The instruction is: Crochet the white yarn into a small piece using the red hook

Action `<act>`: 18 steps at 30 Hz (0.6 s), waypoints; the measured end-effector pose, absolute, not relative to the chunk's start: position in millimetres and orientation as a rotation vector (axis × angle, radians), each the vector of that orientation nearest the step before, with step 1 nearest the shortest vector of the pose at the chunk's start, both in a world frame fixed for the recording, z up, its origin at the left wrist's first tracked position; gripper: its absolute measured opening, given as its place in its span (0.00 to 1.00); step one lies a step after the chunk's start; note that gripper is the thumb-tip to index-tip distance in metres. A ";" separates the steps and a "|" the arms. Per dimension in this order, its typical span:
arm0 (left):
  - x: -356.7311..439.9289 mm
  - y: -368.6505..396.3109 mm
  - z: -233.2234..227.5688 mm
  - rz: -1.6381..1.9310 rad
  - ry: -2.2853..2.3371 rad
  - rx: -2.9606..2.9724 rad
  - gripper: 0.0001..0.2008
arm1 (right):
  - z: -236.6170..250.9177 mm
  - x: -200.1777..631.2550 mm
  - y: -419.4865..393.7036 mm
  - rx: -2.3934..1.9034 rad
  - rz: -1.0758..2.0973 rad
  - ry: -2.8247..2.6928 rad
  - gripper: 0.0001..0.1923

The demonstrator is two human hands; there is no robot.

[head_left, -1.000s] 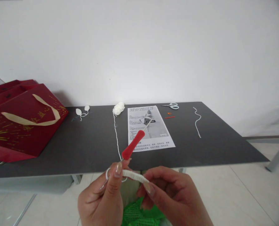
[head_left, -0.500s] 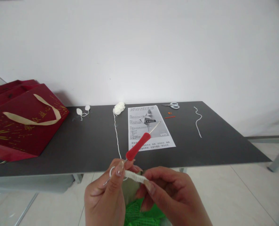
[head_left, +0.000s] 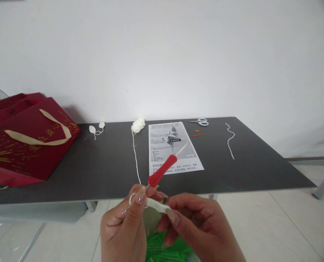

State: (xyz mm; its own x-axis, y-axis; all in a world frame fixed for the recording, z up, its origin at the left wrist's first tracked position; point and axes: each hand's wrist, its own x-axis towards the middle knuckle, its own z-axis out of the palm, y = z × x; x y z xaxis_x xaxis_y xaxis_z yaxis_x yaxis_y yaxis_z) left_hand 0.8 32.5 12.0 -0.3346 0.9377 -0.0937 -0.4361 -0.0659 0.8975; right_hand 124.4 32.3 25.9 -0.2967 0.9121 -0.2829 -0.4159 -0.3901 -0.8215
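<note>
Between my hands stretches a narrow white crochet strip (head_left: 157, 206). My left hand (head_left: 127, 222) pinches its left end together with a red-handled crochet hook (head_left: 162, 171), whose metal tip pokes out at lower left with a white loop around it. The hook's other thin metal end points up and right over the printed sheet. My right hand (head_left: 197, 222) grips the strip's right end between thumb and fingers. White yarn runs from my left hand up to a ball of white yarn (head_left: 138, 125) on the dark table.
On the table (head_left: 115, 163) lie a printed sheet (head_left: 178, 165), scissors (head_left: 202, 122), an orange stitch marker (head_left: 197, 130), an orange needle (head_left: 197, 135), a loose white yarn piece (head_left: 229, 140) and two small white crocheted petals (head_left: 92, 129). Red gift bags (head_left: 28, 145) stand at left. Green mesh (head_left: 164, 249) shows below my hands.
My left hand and the hook have shifted slightly right, and the strip droops a little more. My right hand stays almost where it was, keeping its grip.
</note>
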 end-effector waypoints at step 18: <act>1.7 34.4 10.3 1.549 1.092 0.615 0.08 | 23.3 122.7 34.7 -0.921 1.844 -0.793 0.10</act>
State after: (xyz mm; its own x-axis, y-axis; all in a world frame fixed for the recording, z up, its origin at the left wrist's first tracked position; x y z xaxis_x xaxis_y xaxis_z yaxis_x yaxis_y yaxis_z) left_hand 1.7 34.4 10.3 -0.2754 0.9476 -0.1621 -0.4709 0.0141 0.8821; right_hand 122.7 34.7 23.3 -0.3180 0.9097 -0.2672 -0.4321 -0.3899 -0.8132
